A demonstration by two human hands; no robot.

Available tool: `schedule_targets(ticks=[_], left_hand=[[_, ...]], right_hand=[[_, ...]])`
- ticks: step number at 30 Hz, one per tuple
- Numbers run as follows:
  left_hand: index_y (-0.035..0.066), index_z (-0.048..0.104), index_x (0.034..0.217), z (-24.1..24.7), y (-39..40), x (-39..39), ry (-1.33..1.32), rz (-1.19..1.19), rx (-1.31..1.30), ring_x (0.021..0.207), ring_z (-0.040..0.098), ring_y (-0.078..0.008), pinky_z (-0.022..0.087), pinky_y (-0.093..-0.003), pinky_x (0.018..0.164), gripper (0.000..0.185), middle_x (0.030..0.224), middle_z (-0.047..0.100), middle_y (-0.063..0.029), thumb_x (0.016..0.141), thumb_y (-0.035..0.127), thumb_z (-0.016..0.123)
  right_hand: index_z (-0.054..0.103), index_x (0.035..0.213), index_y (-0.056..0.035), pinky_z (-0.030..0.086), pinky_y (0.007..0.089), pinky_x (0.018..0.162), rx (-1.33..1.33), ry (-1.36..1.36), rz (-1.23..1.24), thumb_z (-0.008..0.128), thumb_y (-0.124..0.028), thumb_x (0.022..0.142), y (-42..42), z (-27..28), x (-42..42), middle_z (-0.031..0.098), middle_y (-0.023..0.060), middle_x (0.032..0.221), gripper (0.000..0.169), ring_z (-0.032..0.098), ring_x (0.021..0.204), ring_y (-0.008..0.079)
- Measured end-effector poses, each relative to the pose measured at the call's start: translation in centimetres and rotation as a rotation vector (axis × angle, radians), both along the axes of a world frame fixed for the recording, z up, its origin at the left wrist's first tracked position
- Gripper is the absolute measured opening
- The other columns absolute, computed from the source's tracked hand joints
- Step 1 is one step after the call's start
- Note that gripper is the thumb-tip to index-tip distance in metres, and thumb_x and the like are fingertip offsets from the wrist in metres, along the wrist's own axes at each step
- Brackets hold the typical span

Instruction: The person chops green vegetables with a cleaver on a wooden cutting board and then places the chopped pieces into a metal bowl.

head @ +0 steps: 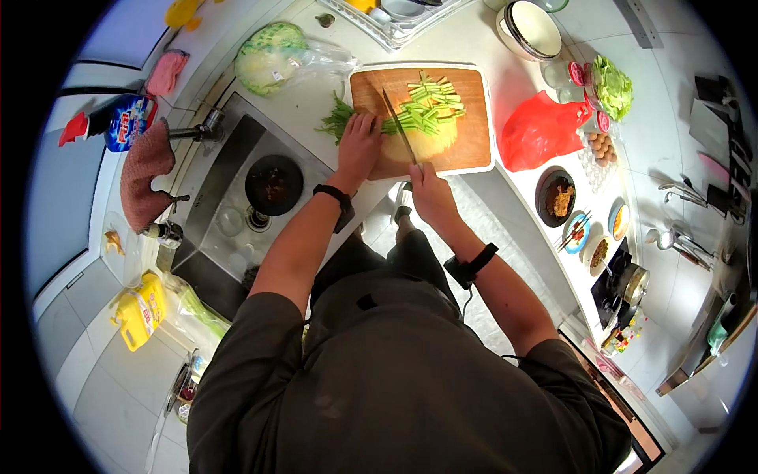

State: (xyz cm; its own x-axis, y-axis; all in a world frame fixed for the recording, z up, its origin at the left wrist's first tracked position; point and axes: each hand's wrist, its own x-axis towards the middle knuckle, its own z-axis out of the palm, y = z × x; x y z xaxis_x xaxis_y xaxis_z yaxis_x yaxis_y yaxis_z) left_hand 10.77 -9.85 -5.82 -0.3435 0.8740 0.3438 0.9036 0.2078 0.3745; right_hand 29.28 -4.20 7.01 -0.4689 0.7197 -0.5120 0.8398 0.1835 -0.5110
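Note:
My right hand point(431, 192) grips the handle of a kitchen knife point(398, 125), whose blade slants up and to the left over a wooden cutting board point(388, 83) with a white rim. Under my left hand point(359, 142) a bunch of leafy green stalks point(339, 118) is pressed down at the board's left edge, the leaves sticking out past it. Cut green stalk pieces point(435, 101) lie heaped right of the blade. Below them a pale yellowish patch shows on the wood; I cannot tell if it is food or a worn surface.
Left of the board is a steel sink point(222, 195) holding a dark pan point(274, 185). A bagged cabbage point(269, 59) lies behind it. To the right stand a red plastic bag point(542, 133), eggs point(601, 148), a dark plate point(555, 195) with food and several small bowls. A dish rack point(394, 38) is at the back.

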Motion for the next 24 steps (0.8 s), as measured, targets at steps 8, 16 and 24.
schedule_targets(ticks=[8, 16, 24], left_hand=[[0.002, 0.065, 0.133, -0.9, 0.0, 0.4, 0.018, 0.01, 0.006, 0.129, 0.056, -0.0342, 0.041, -0.0479, 0.119, 0.046, 0.128, 0.06, -0.0173, 0.092, 0.022, 0.069], [0.007, 0.062, 0.139, -1.1, 0.5, 1.3, -0.041, 0.023, -0.014, 0.128, 0.054, -0.0369, 0.043, -0.049, 0.113, 0.051, 0.131, 0.059, -0.0142, 0.092, 0.024, 0.072], [0.007, 0.054, 0.148, 1.6, -2.6, -2.2, -0.089, 0.025, -0.004, 0.146, 0.044, -0.0326, 0.03, -0.0521, 0.126, 0.069, 0.153, 0.051, -0.0124, 0.088, 0.031, 0.077]], right_hand=[[0.057, 0.111, -0.0009, 0.048, 0.0634, 0.081, 0.118, 0.157, 0.118, 0.049, -0.034, 0.109, 0.9, -5.6, 1.2, 0.067, 0.0327, 0.1, 0.034, 0.062, 0.096, 0.056], [0.057, 0.109, 0.0019, 0.049, 0.0567, 0.079, -0.029, 0.268, -0.002, 0.048, -0.038, 0.11, 4.4, -5.5, 1.8, 0.067, 0.0322, 0.093, 0.041, 0.065, 0.093, 0.053], [0.059, 0.11, 0.0008, 0.049, 0.0594, 0.079, -0.012, 0.239, -0.046, 0.047, -0.04, 0.111, 0.8, -1.7, 1.1, 0.068, 0.0326, 0.094, 0.042, 0.064, 0.095, 0.0554]])
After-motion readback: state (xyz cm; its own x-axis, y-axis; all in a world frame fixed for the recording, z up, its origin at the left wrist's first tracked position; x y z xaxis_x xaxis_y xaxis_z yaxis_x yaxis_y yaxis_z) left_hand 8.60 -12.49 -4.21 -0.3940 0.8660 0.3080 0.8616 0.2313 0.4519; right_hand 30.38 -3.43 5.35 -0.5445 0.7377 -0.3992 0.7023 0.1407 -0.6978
